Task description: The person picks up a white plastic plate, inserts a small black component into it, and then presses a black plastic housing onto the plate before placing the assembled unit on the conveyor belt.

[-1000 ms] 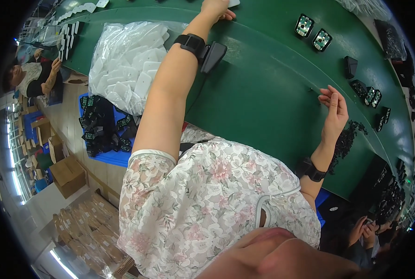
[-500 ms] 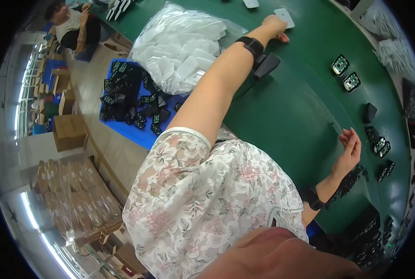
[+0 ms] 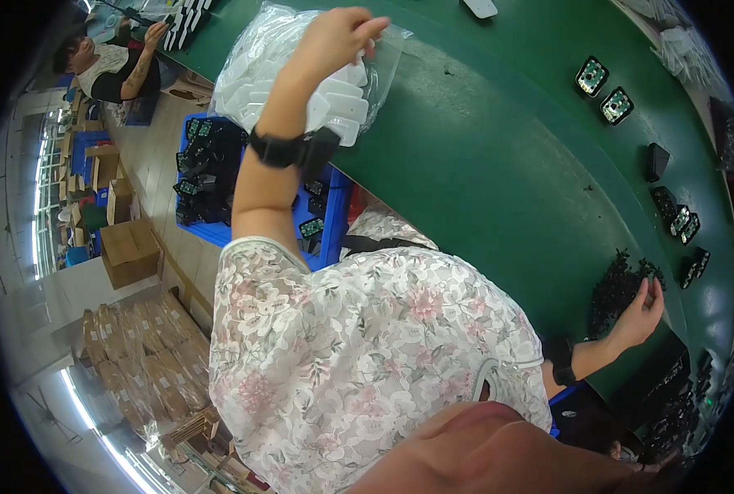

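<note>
My left hand [image 3: 340, 39] is raised over a clear plastic bag [image 3: 391, 62] full of white rounded plates [image 3: 346, 107]. Its fingers are apart, and I see nothing held in them. Off to the right, my right hand [image 3: 640, 317] hovers by a heap of small black parts [image 3: 610, 288], fingers up and slightly spread, seemingly holding nothing. Another white plate [image 3: 480, 8] lies on the green table at the top edge. Two black housings with circuit boards, one farther [image 3: 591, 76] and one nearer [image 3: 617, 105], sit at the upper right.
A blue bin [image 3: 334, 222] with several black, board-fitted pieces stands left of the table [image 3: 474, 148]. More black housings [image 3: 657, 162] line the table's right side. Across at the upper left sits another person [image 3: 107, 78]. Cardboard boxes [image 3: 128, 251] stand on the floor.
My left hand has left the white plate at the top and swung back left over the bag. My right hand has moved nearer to me, beside the black heap. The view has shifted.
</note>
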A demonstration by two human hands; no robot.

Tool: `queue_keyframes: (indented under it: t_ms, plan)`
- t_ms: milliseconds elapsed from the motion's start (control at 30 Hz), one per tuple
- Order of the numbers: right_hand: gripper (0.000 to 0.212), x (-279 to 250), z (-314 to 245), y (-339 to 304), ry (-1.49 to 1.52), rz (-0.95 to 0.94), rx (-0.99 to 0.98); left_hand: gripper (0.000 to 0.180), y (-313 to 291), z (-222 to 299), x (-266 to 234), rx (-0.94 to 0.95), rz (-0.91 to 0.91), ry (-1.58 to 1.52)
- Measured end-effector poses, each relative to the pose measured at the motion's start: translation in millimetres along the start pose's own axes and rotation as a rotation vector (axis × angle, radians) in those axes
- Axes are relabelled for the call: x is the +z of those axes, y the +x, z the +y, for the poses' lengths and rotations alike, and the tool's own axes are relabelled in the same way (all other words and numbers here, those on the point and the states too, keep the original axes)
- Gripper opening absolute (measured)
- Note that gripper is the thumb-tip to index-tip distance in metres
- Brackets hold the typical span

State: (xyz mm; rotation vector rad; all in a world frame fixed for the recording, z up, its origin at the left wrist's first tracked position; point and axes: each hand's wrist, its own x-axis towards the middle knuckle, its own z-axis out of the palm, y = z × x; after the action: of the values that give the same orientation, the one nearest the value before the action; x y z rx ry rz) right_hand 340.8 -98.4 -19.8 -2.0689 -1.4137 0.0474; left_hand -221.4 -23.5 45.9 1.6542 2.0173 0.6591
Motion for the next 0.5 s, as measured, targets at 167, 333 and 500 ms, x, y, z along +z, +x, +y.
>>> queue_keyframes:
  t_ms: [167,333,500]
  plan:
    - [0.038,-6.9,28.4,-20.3,-0.368,-0.124,0.050,0.017,-42.6,-32.7,12.0,0.131,0.048,0.210]
    - [0.028,7.6,48.6,-17.2,-0.230,-0.183,0.040,0.024,-54.5,-63.1,26.4,0.299,0.195,0.661]
    - [0.024,11.4,48.4,-14.5,-0.194,-0.132,0.041,0.030,-48.3,-87.7,31.0,0.206,0.271,0.692]
